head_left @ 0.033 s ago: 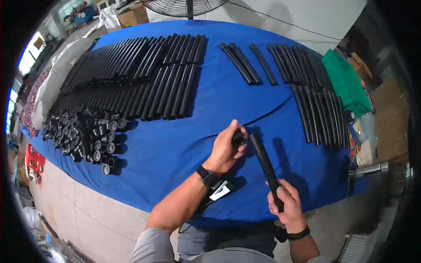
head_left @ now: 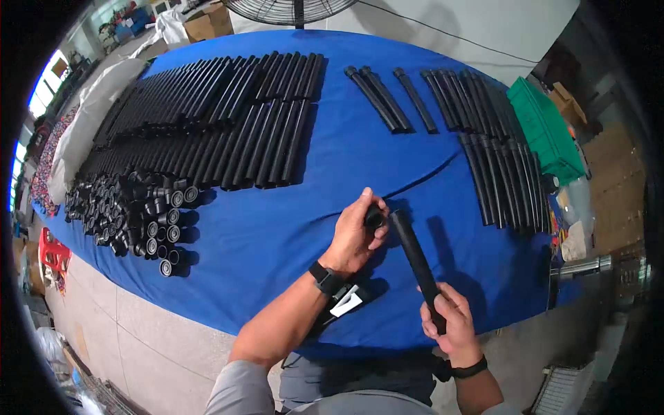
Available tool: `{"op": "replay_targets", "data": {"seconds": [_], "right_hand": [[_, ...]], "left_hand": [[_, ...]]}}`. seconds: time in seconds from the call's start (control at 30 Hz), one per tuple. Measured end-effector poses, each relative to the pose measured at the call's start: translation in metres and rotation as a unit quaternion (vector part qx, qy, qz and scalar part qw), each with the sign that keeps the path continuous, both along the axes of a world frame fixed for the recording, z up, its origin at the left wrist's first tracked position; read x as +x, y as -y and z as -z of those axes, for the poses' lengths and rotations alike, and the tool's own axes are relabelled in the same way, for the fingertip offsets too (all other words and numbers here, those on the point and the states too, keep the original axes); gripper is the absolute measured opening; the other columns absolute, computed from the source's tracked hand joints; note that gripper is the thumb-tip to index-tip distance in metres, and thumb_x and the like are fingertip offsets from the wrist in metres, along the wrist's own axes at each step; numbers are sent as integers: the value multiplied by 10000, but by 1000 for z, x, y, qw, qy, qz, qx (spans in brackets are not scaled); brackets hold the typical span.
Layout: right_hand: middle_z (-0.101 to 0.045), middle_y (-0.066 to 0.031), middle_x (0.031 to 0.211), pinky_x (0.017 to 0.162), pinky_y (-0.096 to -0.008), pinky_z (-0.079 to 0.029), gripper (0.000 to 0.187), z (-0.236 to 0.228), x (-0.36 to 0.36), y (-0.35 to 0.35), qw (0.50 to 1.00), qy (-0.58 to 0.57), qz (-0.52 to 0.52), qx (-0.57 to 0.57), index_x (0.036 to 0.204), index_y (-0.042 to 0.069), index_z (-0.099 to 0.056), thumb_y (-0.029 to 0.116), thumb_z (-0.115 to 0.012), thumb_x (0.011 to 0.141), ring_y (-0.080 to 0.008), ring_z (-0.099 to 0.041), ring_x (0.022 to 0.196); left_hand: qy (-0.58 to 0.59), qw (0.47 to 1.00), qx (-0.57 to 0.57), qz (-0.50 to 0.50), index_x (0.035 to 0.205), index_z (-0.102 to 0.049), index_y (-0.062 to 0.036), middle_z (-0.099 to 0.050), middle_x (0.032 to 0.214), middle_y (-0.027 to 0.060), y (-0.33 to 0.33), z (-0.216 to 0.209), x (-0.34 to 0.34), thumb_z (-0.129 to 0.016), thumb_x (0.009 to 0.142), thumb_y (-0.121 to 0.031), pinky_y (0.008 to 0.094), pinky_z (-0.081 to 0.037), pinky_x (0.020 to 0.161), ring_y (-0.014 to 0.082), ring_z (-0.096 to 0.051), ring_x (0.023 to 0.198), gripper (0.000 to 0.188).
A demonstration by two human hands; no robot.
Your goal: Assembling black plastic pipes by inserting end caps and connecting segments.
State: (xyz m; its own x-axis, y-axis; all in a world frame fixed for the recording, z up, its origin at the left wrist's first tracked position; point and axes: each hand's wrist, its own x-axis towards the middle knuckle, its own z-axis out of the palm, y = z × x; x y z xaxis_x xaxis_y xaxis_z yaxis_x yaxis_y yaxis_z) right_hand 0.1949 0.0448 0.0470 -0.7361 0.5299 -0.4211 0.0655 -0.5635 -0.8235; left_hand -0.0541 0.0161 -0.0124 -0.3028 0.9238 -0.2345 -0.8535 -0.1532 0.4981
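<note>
Over the near middle of the blue-covered table, my left hand (head_left: 356,235) is closed round a small black cap (head_left: 374,218), its round open end showing. My right hand (head_left: 451,319) grips the lower end of a black tube (head_left: 415,253), which slants up and leftward. The tube's upper end is close to the cap but apart from it. Loose black caps (head_left: 117,211) lie in a heap at the left. Behind them are rows of plain black tubes (head_left: 277,142). Tubes with wider ends (head_left: 499,181) lie in rows at the right.
A blue cloth (head_left: 242,277) covers the table. A white and dark object (head_left: 346,303) lies near my left wrist. At the right edge stands a green crate (head_left: 545,128), and a large fan (head_left: 294,10) is beyond the far edge. A red stool (head_left: 52,250) stands at the left.
The tube's upper end has shifted slightly left, toward the cap in my left hand. Both hands keep their holds.
</note>
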Motion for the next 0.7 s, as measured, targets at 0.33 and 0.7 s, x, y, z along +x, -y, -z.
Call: {"op": "replay_targets", "data": {"seconds": [0.33, 0.7], "right_hand": [[-584, -72, 754, 420, -235, -361, 342, 12, -13, 13, 992, 18, -28, -121, 1252, 42, -542, 260, -547, 988, -97, -464, 494], [-533, -45, 710, 419, -188, -340, 392, -11, -16, 17, 996, 82, -14, -37, 1328, 43, -509, 230, -562, 986, -53, -401, 471]], "left_hand": [[-127, 990, 12, -60, 908, -564, -88, -569, 776, 19, 13, -8, -10, -452, 1020, -402, 220, -339, 441, 80, -478, 604, 352], [-376, 917, -30, -132, 737, -561, -53, -508, 682, -14, 11, -7, -4, -501, 1007, -325, 258, -377, 597, 77, -433, 648, 388]]}}
